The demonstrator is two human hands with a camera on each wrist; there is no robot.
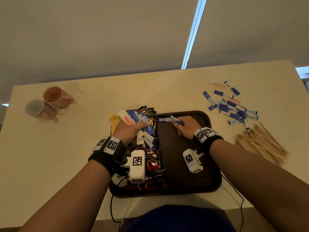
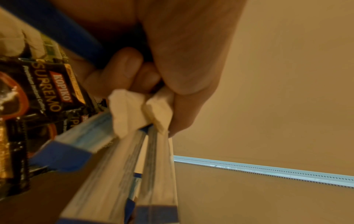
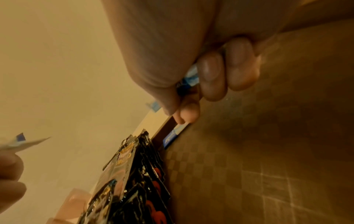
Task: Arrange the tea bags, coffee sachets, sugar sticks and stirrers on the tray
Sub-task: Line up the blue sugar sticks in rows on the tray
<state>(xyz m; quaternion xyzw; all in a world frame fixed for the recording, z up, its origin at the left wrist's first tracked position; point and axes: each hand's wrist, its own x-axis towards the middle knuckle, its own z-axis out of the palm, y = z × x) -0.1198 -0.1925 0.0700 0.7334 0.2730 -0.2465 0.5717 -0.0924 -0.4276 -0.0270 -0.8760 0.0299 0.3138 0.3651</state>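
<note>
Left hand [image 1: 128, 131]: fingers curled round a bundle of sugar sticks [image 1: 142, 126] over the tray's [image 1: 207, 164] left half.
Right hand [image 1: 184, 126]: knuckles up, fingertips pinching a blue sugar stick [image 1: 173, 119] at the tray's far edge.

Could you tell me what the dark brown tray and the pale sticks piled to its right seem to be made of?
The dark brown rectangular tray looks like moulded plastic: a fine checkered texture with a dull sheen shows in the right wrist view. The pale thin stirrer sticks look like bare, matte wood, tan and flat, though grain is too small to confirm.
</note>
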